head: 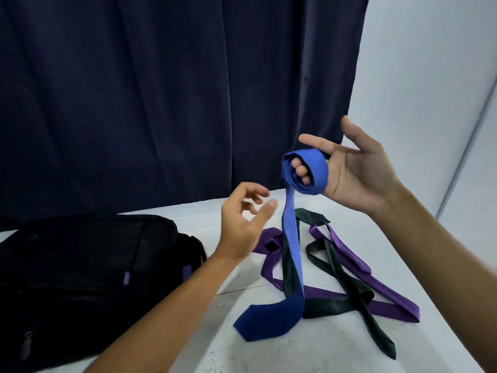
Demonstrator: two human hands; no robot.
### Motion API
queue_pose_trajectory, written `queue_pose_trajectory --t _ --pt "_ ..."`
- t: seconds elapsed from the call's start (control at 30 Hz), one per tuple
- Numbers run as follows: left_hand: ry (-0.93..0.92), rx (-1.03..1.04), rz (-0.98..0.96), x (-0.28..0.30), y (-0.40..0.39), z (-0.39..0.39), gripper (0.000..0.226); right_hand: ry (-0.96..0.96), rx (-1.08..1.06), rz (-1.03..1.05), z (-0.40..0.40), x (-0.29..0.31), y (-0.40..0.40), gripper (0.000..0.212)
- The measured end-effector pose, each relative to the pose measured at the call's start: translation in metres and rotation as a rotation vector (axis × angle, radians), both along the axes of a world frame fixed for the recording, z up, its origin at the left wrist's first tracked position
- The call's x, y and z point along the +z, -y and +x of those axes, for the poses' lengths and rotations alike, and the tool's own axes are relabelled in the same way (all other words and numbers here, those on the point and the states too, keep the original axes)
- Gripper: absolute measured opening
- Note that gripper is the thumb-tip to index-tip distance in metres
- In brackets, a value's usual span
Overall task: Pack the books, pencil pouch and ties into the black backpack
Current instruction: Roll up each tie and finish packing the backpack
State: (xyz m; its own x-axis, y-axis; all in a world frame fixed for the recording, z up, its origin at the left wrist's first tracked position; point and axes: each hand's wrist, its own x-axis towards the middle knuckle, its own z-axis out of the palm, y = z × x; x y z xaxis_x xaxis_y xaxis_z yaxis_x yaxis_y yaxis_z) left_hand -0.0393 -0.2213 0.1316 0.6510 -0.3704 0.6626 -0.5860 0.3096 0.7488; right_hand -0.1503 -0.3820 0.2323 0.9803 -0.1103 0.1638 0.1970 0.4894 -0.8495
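Note:
My right hand [357, 173] is raised above the table with the blue tie [291, 238] wound in a coil round three of its fingers; the thumb and forefinger stick out straight. The rest of the tie hangs down, and its wide end lies on the white table [295, 354]. My left hand [242, 222] hovers just left of the hanging strip, fingers loosely curled, holding nothing. A purple tie [390, 305] and a dark tie [336, 305] lie tangled on the table under the blue one. The black backpack [80, 265] lies at the left. No books or pencil pouch are in view.
A dark blue curtain [161, 103] hangs behind the table. A pale wall [430, 76] stands at the right. The table's right edge runs diagonally near my right forearm.

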Motion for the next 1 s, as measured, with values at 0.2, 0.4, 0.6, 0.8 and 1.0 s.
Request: queue_pose_trajectory --t 0.2,0.4,0.6,0.8,1.0 --pt "-0.176 0.018 0.122 0.003 0.030 -0.020 0.033 0.026 -0.003 0.007 0.000 0.006 -0.009 0.069" --pt "-0.375 -0.117 0.192 -0.008 0.027 -0.019 0.012 0.077 -0.110 0.031 0.002 0.004 -0.005 0.065" --pt "-0.585 -0.332 0.200 -0.010 0.015 -0.029 0.033 0.100 -0.294 -0.047 0.014 -0.011 0.007 0.059" --pt "-0.734 -0.458 0.173 0.006 -0.001 -0.025 0.032 0.000 -0.436 -0.453 0.027 -0.034 0.015 0.038" --pt "-0.666 -0.425 0.220 0.036 -0.017 0.000 0.029 -0.158 -0.191 -0.737 0.027 -0.059 0.015 0.071"
